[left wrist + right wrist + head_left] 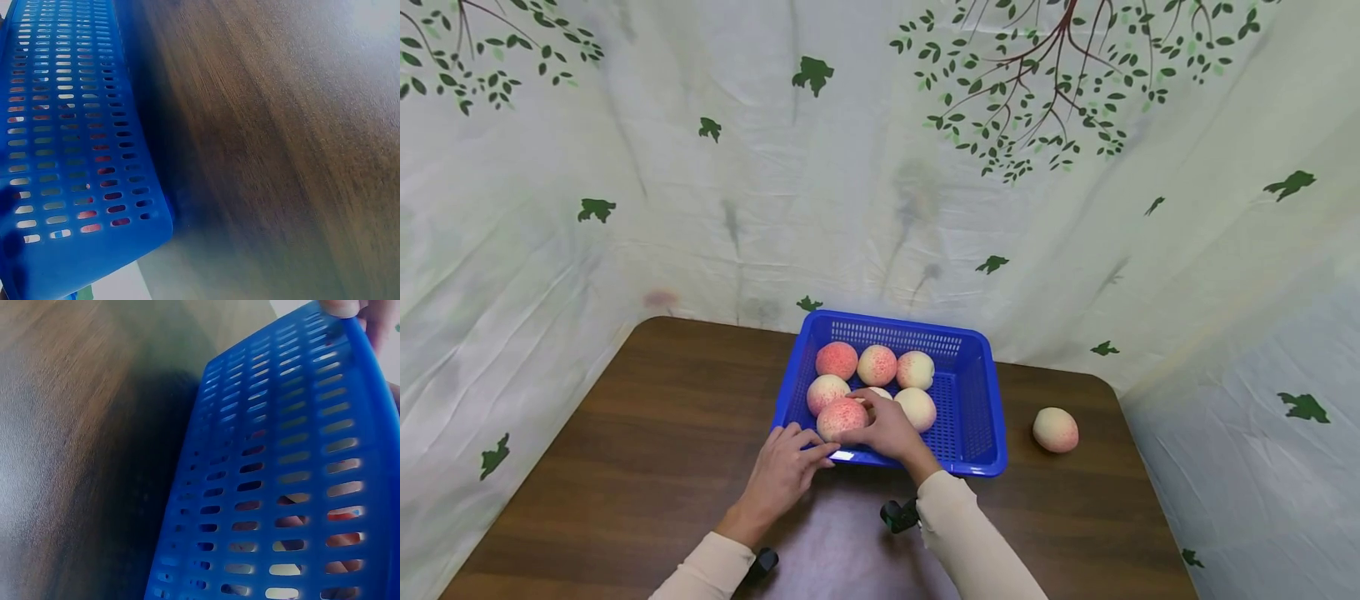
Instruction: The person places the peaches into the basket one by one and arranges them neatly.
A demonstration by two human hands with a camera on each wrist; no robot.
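A blue slotted plastic basket (977,454) stands on the table with several pink-and-cream peaches in it. My right hand (887,427) reaches over the near rim and grips a peach (841,419) at the front left, thumb on the near side and fingers on the far side. My left hand (784,468) holds the near rim by the left corner; in the right wrist view a thumb (340,306) lies outside the rim, with fingers beyond it. Under the right hand, another peach (880,392) is partly hidden. The left wrist view shows the basket's slotted wall (75,156).
One peach (1056,430) lies on the brown wooden table (647,442), right of the basket. A pale cloth (865,208) printed with leaves and branches hangs behind the table and along its sides. Inside the basket, other peaches (877,365) sit in rows towards the left.
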